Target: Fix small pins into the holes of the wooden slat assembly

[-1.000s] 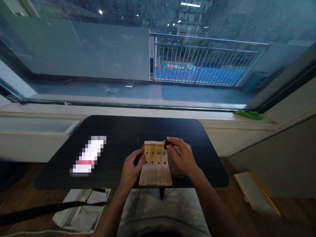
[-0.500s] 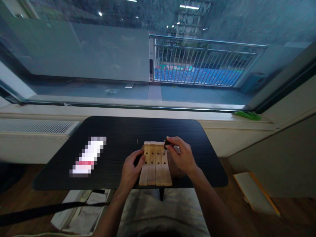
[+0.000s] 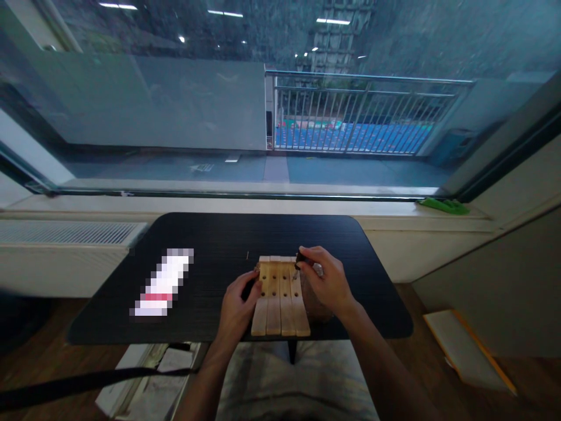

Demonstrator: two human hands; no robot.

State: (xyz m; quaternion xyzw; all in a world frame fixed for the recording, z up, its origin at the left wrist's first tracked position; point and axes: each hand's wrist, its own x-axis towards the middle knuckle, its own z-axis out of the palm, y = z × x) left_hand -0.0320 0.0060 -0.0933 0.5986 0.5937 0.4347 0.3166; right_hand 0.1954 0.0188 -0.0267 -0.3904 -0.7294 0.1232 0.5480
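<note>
One narrow pinch, thumb against fingers, in your right hand (image 3: pixel 329 279): it holds a short dark-handled tool (image 3: pixel 300 257). Shank points down at the right end of the far hole row in the slatted wooden piece (image 3: pixel 280 316). Pinching high looks right for steering the tip and keeping the holes visible; can't tell whether the tip is seated.

Your left hand (image 3: pixel 238 304) holds the piece's left edge, thumb on the near side, fingers curled farther round. Probably there to brace against the tool's push; finger undersides hidden, so can't judge firmness.

Piece sits right of centre at the near edge of the black table (image 3: pixel 210 234), splayed slat ends toward you, likely for short reach and a straight look down. Brown block-like thing (image 3: pixel 316 304) lies against its right side, partly under your right hand; can't tell if it supports anything.

Farther left: thin sliver (image 3: pixel 248 255), then a pixelated flat item (image 3: pixel 164 283), well apart from your hands.
</note>
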